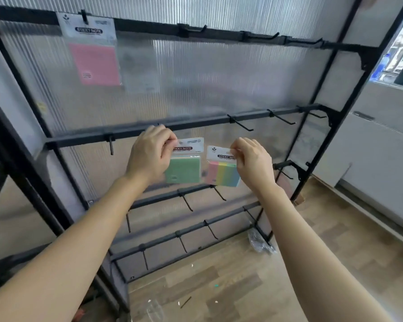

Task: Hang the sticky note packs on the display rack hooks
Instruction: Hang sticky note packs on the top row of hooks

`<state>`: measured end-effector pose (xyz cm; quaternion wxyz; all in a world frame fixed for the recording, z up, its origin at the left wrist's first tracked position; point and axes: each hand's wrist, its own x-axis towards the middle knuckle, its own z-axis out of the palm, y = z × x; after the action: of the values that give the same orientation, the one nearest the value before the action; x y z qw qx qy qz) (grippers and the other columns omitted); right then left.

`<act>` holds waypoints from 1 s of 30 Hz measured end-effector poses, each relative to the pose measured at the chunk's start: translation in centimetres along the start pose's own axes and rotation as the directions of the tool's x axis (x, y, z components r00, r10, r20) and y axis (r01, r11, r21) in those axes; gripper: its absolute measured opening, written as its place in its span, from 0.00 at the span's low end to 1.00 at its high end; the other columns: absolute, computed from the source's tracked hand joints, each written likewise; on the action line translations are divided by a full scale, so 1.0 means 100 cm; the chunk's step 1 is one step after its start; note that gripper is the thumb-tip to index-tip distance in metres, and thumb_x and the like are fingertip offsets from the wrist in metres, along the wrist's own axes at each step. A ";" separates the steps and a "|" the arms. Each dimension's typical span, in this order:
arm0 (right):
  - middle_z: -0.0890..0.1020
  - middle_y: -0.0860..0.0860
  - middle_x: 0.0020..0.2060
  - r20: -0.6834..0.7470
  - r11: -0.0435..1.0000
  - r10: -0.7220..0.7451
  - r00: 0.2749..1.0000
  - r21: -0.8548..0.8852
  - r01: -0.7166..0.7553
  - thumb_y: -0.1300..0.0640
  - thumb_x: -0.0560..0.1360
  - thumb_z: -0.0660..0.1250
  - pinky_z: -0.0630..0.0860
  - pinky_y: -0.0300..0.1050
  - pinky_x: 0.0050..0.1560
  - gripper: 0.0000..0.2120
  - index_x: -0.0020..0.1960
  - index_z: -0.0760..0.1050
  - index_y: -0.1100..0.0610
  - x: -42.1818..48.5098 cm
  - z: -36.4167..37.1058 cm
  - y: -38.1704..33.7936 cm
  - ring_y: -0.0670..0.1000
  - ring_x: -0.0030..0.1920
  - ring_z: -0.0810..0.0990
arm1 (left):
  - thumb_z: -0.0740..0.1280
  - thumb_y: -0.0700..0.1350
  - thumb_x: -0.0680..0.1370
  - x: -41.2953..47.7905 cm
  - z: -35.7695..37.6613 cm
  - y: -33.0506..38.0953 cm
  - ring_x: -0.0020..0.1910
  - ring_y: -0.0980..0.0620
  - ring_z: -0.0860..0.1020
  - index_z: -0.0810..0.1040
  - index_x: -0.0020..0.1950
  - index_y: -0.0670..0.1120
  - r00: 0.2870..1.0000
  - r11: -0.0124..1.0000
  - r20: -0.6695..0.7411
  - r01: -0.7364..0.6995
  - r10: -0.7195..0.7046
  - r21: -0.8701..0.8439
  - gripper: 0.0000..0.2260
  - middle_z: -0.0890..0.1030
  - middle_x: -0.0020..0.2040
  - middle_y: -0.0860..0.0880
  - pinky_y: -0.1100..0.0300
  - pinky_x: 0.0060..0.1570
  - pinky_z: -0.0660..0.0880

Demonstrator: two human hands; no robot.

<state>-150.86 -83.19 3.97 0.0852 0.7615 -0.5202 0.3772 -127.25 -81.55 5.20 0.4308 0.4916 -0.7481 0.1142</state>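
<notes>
Green pack (184, 169) pinched by its header in my left grip (149, 154), striped pack (223, 174) pinched likewise in my right grip (254, 161), both just below the middle rail (196, 123). Juggling two, I could miss a hook (242, 125) on that rail and drop one.

Left hand (151, 156) pinched a green sticky note pack (184, 167) by its header; right hand (254, 162) pinched a rainbow pack (222, 170) just beside it. Both hung before the black display rack (254, 117). A pink pack (92, 52) hung from the top-left hook (84, 16).
</notes>
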 end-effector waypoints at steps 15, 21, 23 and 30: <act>0.77 0.54 0.38 -0.143 0.981 -0.165 0.976 0.082 0.178 0.61 0.76 0.59 0.58 0.44 0.36 0.06 0.44 0.74 0.61 0.154 -0.011 0.034 0.56 0.42 0.72 | 0.63 0.40 0.76 0.136 -0.012 -0.007 0.42 0.52 0.72 0.75 0.42 0.40 0.988 0.997 -0.156 -0.013 0.024 0.072 0.06 0.73 0.39 0.52 0.59 0.41 0.65; 0.76 0.50 0.38 -0.138 0.968 -0.208 0.968 0.114 0.225 0.60 0.77 0.60 0.58 0.44 0.36 0.05 0.45 0.73 0.60 0.191 -0.028 0.053 0.52 0.39 0.68 | 0.62 0.41 0.77 0.179 -0.012 0.015 0.42 0.55 0.70 0.75 0.43 0.41 0.975 0.997 -0.220 -0.004 0.023 0.083 0.06 0.72 0.39 0.53 0.63 0.43 0.65; 0.76 0.51 0.38 -0.150 0.958 -0.234 0.961 0.130 0.254 0.60 0.77 0.60 0.59 0.44 0.36 0.04 0.45 0.73 0.60 0.199 -0.033 0.056 0.52 0.39 0.69 | 0.61 0.42 0.77 0.190 -0.013 0.021 0.43 0.55 0.70 0.74 0.43 0.42 0.971 0.998 -0.240 0.002 0.013 0.063 0.06 0.72 0.40 0.52 0.63 0.43 0.65; 0.76 0.51 0.38 -0.167 0.922 -0.310 0.936 0.187 0.339 0.62 0.75 0.62 0.63 0.44 0.37 0.04 0.43 0.74 0.60 0.210 -0.041 0.070 0.52 0.41 0.71 | 0.59 0.43 0.76 0.209 -0.010 0.033 0.41 0.53 0.71 0.71 0.41 0.45 0.969 0.996 -0.245 0.027 -0.004 0.090 0.05 0.72 0.38 0.52 0.60 0.41 0.64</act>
<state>-155.21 -99.50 18.93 0.0997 0.8147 -0.3364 0.4616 -132.57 -92.68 22.47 0.4974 0.4992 -0.6792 0.2053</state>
